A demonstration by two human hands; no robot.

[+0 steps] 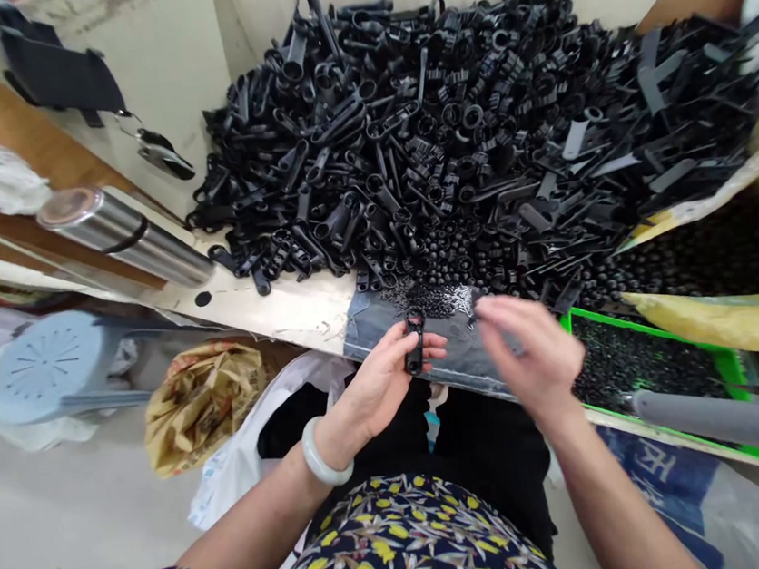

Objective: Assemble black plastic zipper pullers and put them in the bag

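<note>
My left hand (pixel 389 366) is closed around a small black plastic part (pixel 414 343) with a ring at its top end, held upright between thumb and fingers above the bench's front edge. To the right, my right hand (pixel 538 349) is slightly blurred, its thumb and fingertips drawn together over the dark mat (pixel 384 320). A tiny dark piece shows at those fingertips, too small to name. Just beyond the hands lie small silvery metal pieces (pixel 458 300) and tiny black bits (pixel 422 298). Behind them rises a big heap of black plastic parts (pixel 362 131), many with rings.
A steel flask (pixel 135 244) lies tilted at the left, near hanging keys (pixel 163 154). A green-rimmed tray (pixel 648 354) of small black pieces sits at right, beside a grey tube (pixel 710 416). A blue stool (pixel 49 363) and brown paper bag (pixel 201 401) are on the floor.
</note>
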